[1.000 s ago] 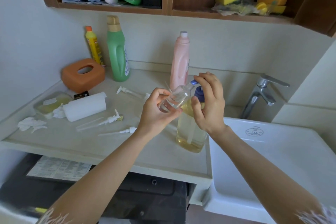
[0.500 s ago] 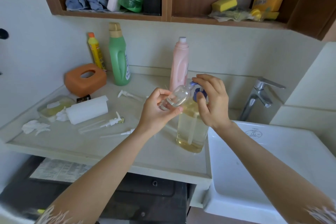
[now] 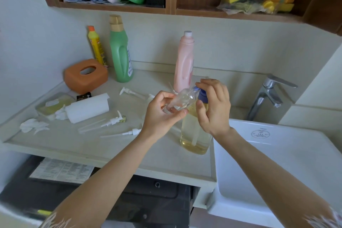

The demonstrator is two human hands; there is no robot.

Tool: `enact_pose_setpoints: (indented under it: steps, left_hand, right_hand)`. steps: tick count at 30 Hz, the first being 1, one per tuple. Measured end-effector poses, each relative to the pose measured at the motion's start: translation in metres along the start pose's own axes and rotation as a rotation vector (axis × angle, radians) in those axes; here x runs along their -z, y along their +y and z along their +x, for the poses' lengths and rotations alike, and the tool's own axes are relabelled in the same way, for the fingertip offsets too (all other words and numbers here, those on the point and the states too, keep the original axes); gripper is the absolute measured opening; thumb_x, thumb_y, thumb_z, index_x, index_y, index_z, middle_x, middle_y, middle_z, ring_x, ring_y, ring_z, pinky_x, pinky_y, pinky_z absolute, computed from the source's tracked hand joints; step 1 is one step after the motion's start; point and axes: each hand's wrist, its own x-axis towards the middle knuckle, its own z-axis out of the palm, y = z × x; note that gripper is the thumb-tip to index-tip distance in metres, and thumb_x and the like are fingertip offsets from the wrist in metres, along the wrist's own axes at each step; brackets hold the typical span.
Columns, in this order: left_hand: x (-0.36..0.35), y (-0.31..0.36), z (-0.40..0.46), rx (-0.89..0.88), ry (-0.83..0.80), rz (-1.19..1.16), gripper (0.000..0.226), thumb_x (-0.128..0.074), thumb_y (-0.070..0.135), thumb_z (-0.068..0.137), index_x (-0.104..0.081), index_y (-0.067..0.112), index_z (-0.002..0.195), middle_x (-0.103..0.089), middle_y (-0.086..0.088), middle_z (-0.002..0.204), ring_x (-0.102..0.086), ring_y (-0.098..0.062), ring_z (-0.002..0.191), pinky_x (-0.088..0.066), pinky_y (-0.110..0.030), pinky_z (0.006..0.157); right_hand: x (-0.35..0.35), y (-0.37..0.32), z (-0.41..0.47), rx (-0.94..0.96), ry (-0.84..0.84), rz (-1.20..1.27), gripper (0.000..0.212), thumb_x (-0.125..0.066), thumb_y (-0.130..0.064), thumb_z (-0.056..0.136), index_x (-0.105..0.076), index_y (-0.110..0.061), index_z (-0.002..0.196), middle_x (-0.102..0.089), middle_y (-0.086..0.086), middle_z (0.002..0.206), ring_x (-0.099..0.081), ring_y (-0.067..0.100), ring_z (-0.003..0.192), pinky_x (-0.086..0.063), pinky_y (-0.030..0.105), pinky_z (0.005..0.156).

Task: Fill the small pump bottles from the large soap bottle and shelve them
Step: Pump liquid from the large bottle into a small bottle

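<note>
Holding the small bottle (image 3: 182, 101) tilted in the left hand (image 3: 162, 116), pinched. Right hand (image 3: 214, 109) presses the large soap bottle (image 3: 194, 131) pump; misaligned, soap dribbles onto the counter (image 3: 111, 150).

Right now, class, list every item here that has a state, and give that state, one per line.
Small bottle: tilted, pump off, held at the soap pump.
Soap bottle: upright, partly full of yellow liquid.
Left hand: grips the small bottle.
Right hand: on the blue pump head.
Loose pumps: lying flat on the counter.
Pink bottle: upright, capped.
Green bottle: upright, capped.
</note>
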Motion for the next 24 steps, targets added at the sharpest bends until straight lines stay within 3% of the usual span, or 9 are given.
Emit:
enact_pose_setpoints:
  steps: [3, 6, 12, 19, 24]
  left_hand:
    - [0.0, -0.003, 0.0, 0.006, -0.012, 0.031, 0.04, -0.084, 0.0, 0.068, -0.056, 0.017, 0.091, -0.065, 0.002, 0.081, -0.054, 0.0, 0.062, -0.044, -0.011, 0.065]
    - [0.001, -0.002, -0.002, 0.017, -0.02, 0.035, 0.039, -0.082, -0.001, 0.07, -0.056, 0.018, 0.091, -0.065, 0.006, 0.08, -0.054, 0.005, 0.062, -0.043, -0.01, 0.066]
    - [-0.002, 0.01, 0.001, 0.016, -0.036, -0.024, 0.039, -0.084, 0.017, 0.066, -0.057, 0.02, 0.094, -0.07, 0.007, 0.082, -0.061, -0.002, 0.071, -0.047, -0.017, 0.069]
    - [-0.004, 0.007, 0.002, 0.009, -0.038, -0.039, 0.038, -0.081, 0.023, 0.065, -0.057, 0.024, 0.094, -0.071, 0.012, 0.078, -0.065, -0.003, 0.076, -0.05, -0.017, 0.071]
    - [-0.005, -0.002, 0.003, 0.017, -0.027, -0.047, 0.037, -0.082, 0.017, 0.066, -0.057, 0.024, 0.094, -0.071, 0.011, 0.077, -0.062, -0.002, 0.071, -0.048, -0.016, 0.066]
  right_hand:
    - [0.0, -0.002, 0.0, -0.04, 0.022, 0.009, 0.035, -0.04, -0.023, 0.087, -0.068, -0.002, 0.094, -0.066, 0.009, 0.101, -0.053, 0.021, 0.1, -0.041, 0.034, 0.085]
    - [0.005, -0.006, -0.001, -0.058, -0.012, 0.024, 0.036, -0.041, -0.022, 0.087, -0.068, -0.001, 0.096, -0.065, 0.009, 0.103, -0.05, 0.02, 0.1, -0.038, 0.026, 0.088]
    - [0.025, -0.006, 0.02, -0.081, -0.1, 0.067, 0.036, -0.04, -0.023, 0.09, -0.069, -0.005, 0.102, -0.065, 0.007, 0.11, -0.057, 0.025, 0.101, -0.033, 0.008, 0.091]
    - [0.01, -0.003, 0.003, -0.01, -0.085, 0.056, 0.046, -0.043, -0.023, 0.088, -0.057, 0.007, 0.119, -0.053, 0.022, 0.122, -0.045, 0.032, 0.12, -0.032, 0.028, 0.105]
    - [-0.003, 0.002, -0.002, 0.005, 0.025, 0.038, 0.045, -0.036, -0.028, 0.093, -0.061, 0.004, 0.112, -0.057, 0.017, 0.115, -0.049, 0.031, 0.113, -0.033, 0.031, 0.103]
